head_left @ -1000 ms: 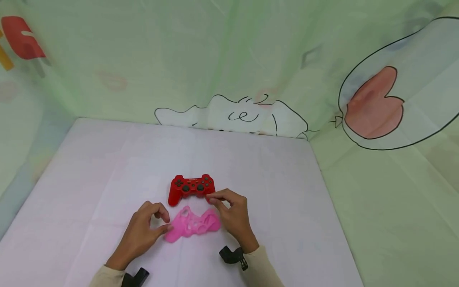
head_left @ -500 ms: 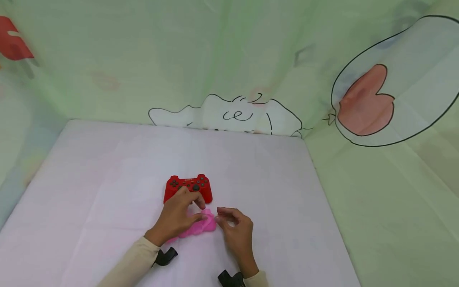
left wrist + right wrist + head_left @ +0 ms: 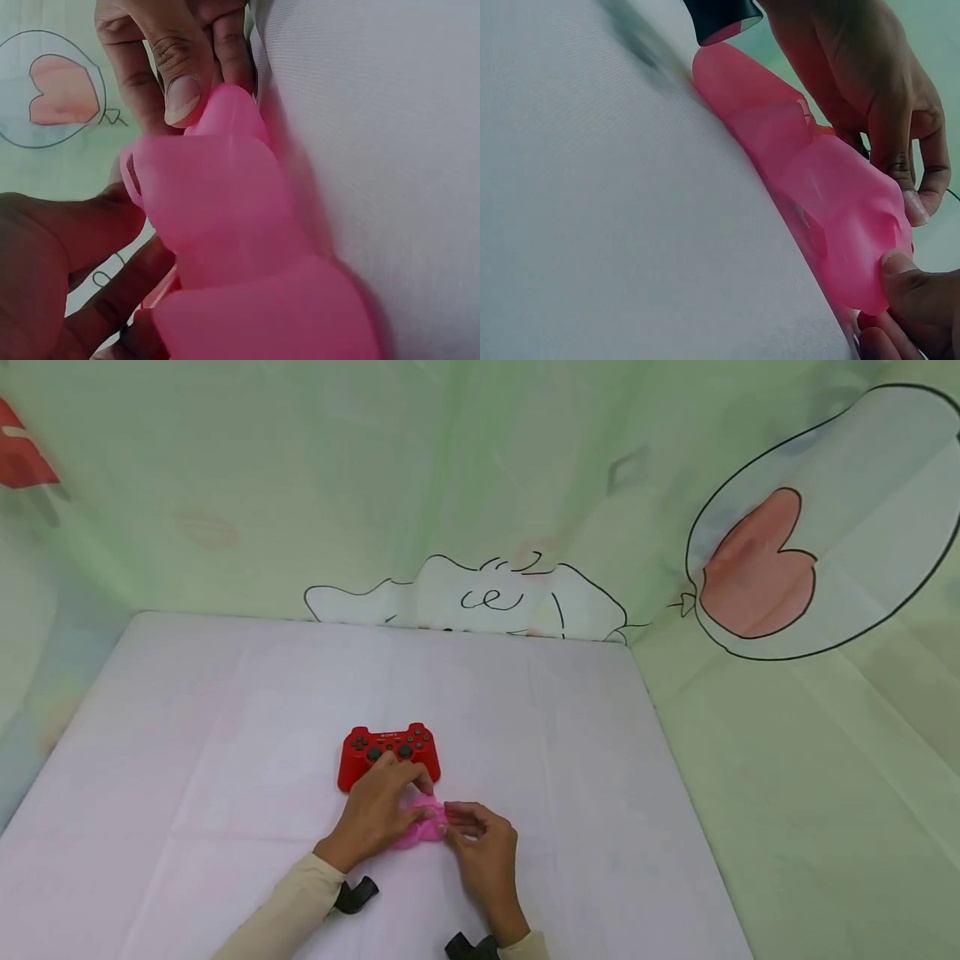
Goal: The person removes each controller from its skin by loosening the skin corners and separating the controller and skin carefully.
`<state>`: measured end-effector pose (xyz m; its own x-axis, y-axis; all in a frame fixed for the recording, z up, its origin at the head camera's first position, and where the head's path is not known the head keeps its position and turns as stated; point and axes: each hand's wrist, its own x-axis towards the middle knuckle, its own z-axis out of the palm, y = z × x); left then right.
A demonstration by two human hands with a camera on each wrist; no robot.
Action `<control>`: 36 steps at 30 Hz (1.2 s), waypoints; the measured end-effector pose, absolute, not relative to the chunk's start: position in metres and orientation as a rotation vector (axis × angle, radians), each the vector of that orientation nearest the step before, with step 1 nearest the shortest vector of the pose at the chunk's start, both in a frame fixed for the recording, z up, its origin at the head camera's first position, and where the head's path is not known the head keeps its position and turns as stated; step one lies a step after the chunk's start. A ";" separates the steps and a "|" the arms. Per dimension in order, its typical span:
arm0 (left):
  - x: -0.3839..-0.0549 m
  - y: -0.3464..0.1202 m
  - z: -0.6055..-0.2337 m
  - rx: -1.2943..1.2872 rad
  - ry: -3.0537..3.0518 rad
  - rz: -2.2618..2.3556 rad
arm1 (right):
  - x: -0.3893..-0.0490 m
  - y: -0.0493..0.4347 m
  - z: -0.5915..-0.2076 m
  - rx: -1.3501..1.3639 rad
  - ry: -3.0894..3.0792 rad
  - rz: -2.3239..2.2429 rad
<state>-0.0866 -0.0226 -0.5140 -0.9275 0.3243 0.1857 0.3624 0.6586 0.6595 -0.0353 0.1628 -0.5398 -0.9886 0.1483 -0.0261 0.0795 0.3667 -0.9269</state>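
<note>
A soft pink game controller cover [image 3: 417, 835] lies on the white table just in front of a red game controller [image 3: 426, 746]. My right hand [image 3: 484, 853] pinches the cover's right end, thumb on top and fingers beneath, as the right wrist view shows. Reaching across the cover, my left hand [image 3: 375, 810] holds its far edge near that same end between thumb and finger. The left hand hides much of the cover and part of the controller in the head view. In the left wrist view, the limp cover [image 3: 217, 202] hides the left thumb tip.
A white cloth covers the table [image 3: 585, 760]. Behind it hangs a pale green printed curtain [image 3: 300, 485], with a balloon and heart drawing [image 3: 761, 568] at the right. Black wrist cameras sit on both wrists, the left one [image 3: 356, 895] close to the cloth.
My left hand has moved right across the cover, from its left end toward its right end. My right hand has come down from beside the controller and taken hold of the cover's right end.
</note>
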 end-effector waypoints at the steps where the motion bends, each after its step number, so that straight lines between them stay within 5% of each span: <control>1: -0.087 -0.022 -0.514 -0.573 -2.816 -1.150 | -0.035 0.163 -0.540 -0.215 -2.545 1.720; 24: -0.097 -0.008 -0.518 -0.486 -2.736 -1.152 | -0.002 0.176 -0.536 -0.544 -2.536 1.742; 36: -0.087 -0.016 -0.511 -0.579 -2.686 -1.042 | -0.006 0.187 -0.524 -0.433 -2.697 1.583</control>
